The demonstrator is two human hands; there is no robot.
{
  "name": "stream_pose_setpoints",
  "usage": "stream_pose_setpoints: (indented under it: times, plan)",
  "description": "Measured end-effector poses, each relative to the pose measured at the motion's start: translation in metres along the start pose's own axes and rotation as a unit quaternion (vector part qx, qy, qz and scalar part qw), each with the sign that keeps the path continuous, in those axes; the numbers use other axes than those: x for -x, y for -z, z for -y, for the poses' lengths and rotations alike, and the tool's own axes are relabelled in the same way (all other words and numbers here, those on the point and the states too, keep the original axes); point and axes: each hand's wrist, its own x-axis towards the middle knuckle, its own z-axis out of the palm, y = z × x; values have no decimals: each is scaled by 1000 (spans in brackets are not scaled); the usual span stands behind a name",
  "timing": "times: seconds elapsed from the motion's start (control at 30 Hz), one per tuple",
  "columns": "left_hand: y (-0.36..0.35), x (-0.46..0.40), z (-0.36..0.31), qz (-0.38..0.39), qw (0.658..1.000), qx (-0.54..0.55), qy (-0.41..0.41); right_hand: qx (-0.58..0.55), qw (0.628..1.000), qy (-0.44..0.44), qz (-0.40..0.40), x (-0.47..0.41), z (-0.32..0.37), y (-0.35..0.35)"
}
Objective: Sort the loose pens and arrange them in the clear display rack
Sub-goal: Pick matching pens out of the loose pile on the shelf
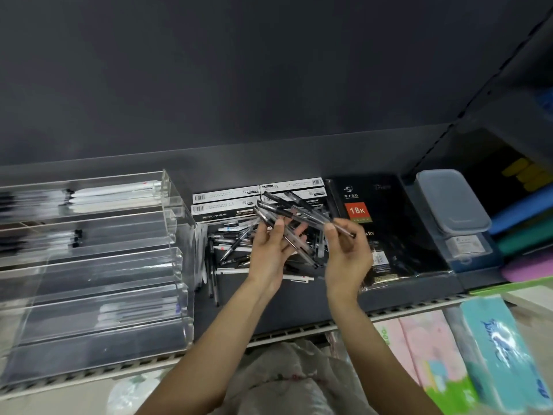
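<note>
left hand [270, 253]: fingers cradle pens [287, 212] | right hand [347, 253]: fingers pinch 1 pen [344, 230]

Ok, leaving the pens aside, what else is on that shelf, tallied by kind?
Clear display rack: 1
White pen boxes: 4
Black notebook: 1
Lidded plastic container: 1
Total: 7
The loose pens are too jumbled and blurred to count.

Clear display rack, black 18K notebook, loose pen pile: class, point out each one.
clear display rack [176, 205], head view, on its right side wall.
black 18K notebook [357, 210], head view, on its orange label.
loose pen pile [230, 244], head view, on pens lying on the shelf.
</note>
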Motion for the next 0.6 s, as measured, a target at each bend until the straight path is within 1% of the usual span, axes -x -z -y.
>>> stream_pose_setpoints:
  times: [0.07, 0.13, 0.2, 0.3, 0.37, 0.47, 0.53, 0.6]
  plan:
    - [-2, 1, -1, -3, 999, 38, 12, 36, 999, 31, 15, 8, -4, 2]
    - [-2, 2, -3, -13, 996, 82, 43, 83, 992, 88, 43, 13, -6, 5]
    - [-2, 2, -5, -20, 991, 114, 72, 115, 978, 151, 83, 18, -10, 8]
    - [-1, 3, -7, -20, 986, 141, 82, 142, 952, 234, 140, 23, -17, 8]
    - [-1, 4, -7, -21, 984, 157, 79, 142, 943, 261, 152, 25, -20, 8]
    - [-2, 5, -6, -2, 986, 159, 56, 152, 931, 286, 165, 23, -24, 11]
    - [-3, 7, -5, 14, 988, 149, 26, 161, 925, 292, 185, 24, -26, 13]
    - [-4, 8, -4, 8, 991, 134, 4, 170, 918, 287, 215, 26, -24, 13]
